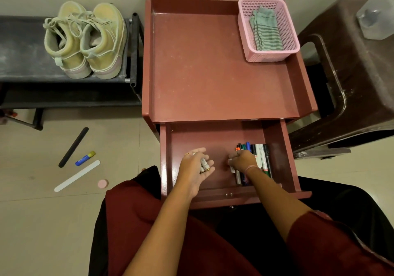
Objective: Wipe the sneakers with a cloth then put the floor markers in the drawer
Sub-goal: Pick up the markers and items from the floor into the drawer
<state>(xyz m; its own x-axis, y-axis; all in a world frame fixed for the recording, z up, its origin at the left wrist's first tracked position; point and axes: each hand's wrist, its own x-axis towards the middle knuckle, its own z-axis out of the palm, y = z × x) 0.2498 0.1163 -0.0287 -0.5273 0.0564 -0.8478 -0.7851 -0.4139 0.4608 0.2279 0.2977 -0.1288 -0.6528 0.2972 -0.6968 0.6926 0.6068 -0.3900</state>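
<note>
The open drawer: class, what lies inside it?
Inside the drawer, markers line the right side; both hands reach in. The right hand covers some markers' middles.

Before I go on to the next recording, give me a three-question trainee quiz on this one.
1. True or false: the striped cloth lies in the pink basket.
2. Where do the sneakers stand? A) on the dark shoe rack B) in the open drawer C) on the brown stool
3. Fill in: the left hand holds a few ____ over the drawer, while the right hand sets one beside the row of markers along the drawer's right side.

Key: 1 true; 2 A; 3 markers.
</note>
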